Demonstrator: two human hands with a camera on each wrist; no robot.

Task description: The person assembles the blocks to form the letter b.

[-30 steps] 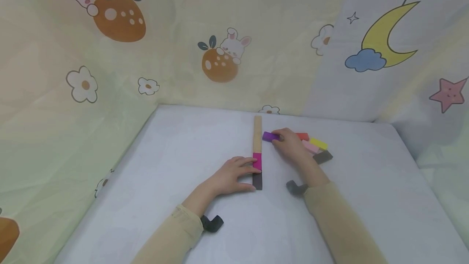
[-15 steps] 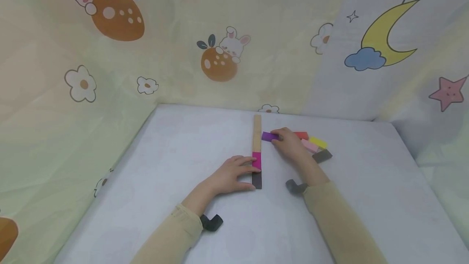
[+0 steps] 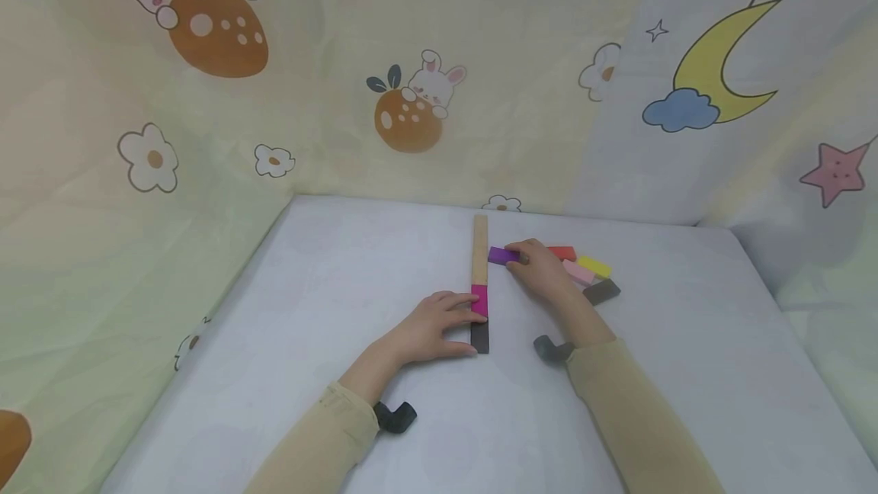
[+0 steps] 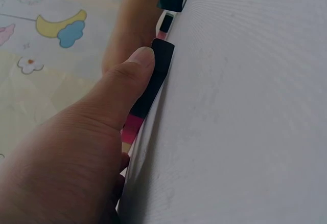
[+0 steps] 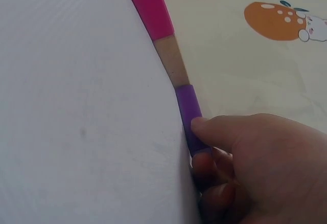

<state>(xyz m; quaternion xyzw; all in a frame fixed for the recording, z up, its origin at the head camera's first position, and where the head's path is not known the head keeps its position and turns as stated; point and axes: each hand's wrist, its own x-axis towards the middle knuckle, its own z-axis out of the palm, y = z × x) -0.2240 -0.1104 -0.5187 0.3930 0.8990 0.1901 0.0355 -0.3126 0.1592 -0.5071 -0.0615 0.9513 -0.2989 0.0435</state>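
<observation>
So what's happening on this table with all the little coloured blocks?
A person is working with small coloured blocks along a long wooden strip on a white table. The left hand rests against the strip where a magenta block and a black block lie. The right hand pinches a purple block beside the strip. Red, yellow, pink and dark grey blocks lie loose to the right.

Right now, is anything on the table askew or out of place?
Nothing stands out. The wooden strip lies straight with the magenta block and black block lined up on it; the right hand holds the purple block beside it.
</observation>
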